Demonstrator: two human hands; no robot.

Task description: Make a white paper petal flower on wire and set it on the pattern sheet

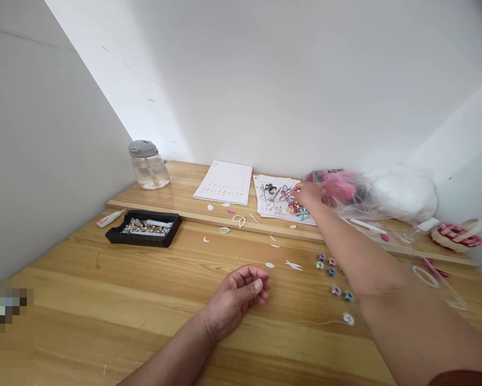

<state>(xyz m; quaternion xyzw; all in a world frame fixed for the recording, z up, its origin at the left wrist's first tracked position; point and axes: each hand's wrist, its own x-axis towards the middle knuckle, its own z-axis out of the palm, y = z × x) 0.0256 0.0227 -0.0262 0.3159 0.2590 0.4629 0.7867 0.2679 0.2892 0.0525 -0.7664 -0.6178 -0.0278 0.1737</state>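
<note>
My left hand (238, 296) rests on the wooden table (104, 300), palm up, with its fingers curled loosely inward and nothing visible in them. My right hand (307, 194) reaches far forward to a stack of white sheets (273, 206) that carries pink and teal paper flowers (295, 206). Its fingertips pinch at a flower near the sheet's top right. Small round paper coils (331, 272) in purple, pink and teal lie on the table under my right forearm. White paper petals (293, 265) lie scattered just beyond my left hand.
A black tray of beads (144, 229) and a glue tube (110, 218) sit at left, with a clear jar (148, 165) behind. A white perforated sheet (224, 182), a plastic bag with pink material (341, 187), white stuffing (405, 195) and a small basket (458, 235) line the back.
</note>
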